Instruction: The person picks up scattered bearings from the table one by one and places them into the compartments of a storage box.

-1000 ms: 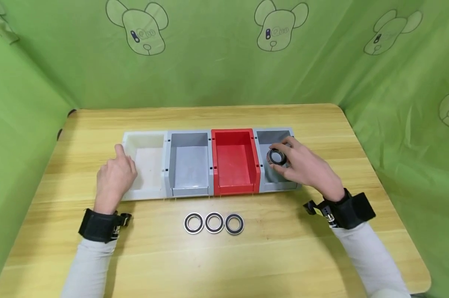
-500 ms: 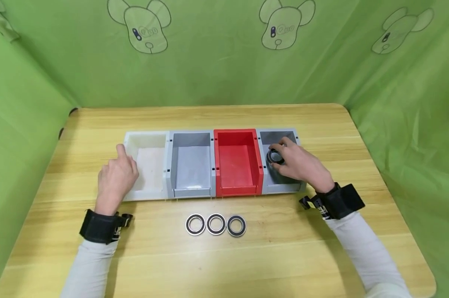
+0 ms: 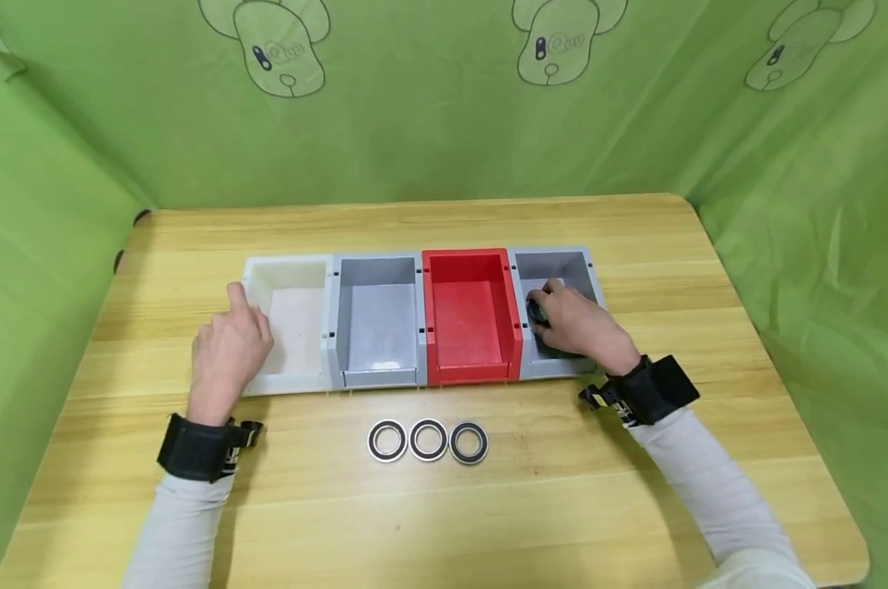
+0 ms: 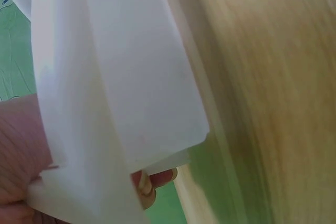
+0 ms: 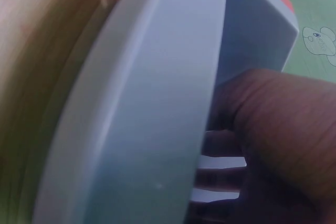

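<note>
In the head view, my right hand (image 3: 576, 323) reaches down into the right-hand grey bin (image 3: 557, 368) and grips a dark ring bearing (image 3: 537, 312), mostly covered by the fingers. The right wrist view shows that hand (image 5: 283, 124) behind the grey bin wall (image 5: 157, 103), its fingers low inside; the bearing is hidden there. At the far left, my left hand (image 3: 230, 348) holds the side of the white bin (image 3: 289, 383). Its fingertips (image 4: 147, 186) show past the white wall (image 4: 147, 77) in the left wrist view.
Three bearings, left (image 3: 388, 441), middle (image 3: 428, 440) and right (image 3: 469, 442), lie in a row on the wooden table (image 3: 429, 523) before the bins. Between the outer bins stand another grey bin (image 3: 380, 327) and a red bin (image 3: 467, 323). Green cloth (image 3: 429, 131) encloses the table.
My right hand has lowered the bearing deeper into the right-hand grey bin, and its fingers cover more of it. The left hand stays at the white bin. The head view has shifted slightly.
</note>
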Tool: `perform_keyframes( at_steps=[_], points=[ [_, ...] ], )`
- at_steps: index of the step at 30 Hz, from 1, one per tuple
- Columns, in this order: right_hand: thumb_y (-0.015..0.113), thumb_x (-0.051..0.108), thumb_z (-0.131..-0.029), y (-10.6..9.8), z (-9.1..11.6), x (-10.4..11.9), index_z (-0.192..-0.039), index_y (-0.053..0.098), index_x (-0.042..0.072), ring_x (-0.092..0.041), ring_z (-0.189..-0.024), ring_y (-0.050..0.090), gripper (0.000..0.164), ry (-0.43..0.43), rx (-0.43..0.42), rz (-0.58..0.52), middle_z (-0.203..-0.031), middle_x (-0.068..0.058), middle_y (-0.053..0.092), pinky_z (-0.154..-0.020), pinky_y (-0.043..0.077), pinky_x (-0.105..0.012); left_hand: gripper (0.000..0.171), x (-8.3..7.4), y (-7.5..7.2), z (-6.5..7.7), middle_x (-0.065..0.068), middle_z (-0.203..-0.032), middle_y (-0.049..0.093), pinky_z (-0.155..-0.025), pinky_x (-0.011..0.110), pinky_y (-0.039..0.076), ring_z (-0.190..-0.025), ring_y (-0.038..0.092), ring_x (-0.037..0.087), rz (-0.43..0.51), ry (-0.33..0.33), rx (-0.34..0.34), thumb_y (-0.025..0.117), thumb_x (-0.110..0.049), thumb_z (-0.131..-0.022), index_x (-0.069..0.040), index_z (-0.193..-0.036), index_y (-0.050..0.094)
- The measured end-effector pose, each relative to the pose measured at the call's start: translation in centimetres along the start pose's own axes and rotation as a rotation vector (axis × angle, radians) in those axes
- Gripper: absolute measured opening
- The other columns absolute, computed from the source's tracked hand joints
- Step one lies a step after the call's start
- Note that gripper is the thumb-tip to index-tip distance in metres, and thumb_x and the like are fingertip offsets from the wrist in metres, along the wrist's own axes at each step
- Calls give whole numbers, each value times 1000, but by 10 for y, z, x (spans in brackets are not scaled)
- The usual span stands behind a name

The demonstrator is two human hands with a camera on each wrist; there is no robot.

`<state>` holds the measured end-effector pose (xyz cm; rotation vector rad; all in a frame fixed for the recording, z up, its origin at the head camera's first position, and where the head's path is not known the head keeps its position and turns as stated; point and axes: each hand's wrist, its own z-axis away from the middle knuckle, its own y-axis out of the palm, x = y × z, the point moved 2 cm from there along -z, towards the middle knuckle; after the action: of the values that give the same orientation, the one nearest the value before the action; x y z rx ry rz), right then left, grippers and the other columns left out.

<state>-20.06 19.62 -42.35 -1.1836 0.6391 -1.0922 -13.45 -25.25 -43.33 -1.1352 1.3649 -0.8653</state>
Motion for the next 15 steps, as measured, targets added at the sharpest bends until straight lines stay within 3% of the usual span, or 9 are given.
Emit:
perform_keyframes(
  at_steps=[10,15],
  points=[
    [69,18,-95,-3,3,2,-143,52,0,-36,-110,57,54,16,7,1,-132,-25,53,-93,53,-51,29,-1,-1,0,7,-51,38,-34,30,25,-37,39,24,8,-2,-10,37,-15,-106,10,-120,37],
    [70,20,-95,-7,12,2,-148,47,0,-39,-119,56,61,8,-23,-11,-138,-26,52,-95,53,-54,27,-2,-1,0,6,-50,38,-34,31,24,-37,39,25,6,0,-35,37,-15,-105,9,-118,38]
  ],
)
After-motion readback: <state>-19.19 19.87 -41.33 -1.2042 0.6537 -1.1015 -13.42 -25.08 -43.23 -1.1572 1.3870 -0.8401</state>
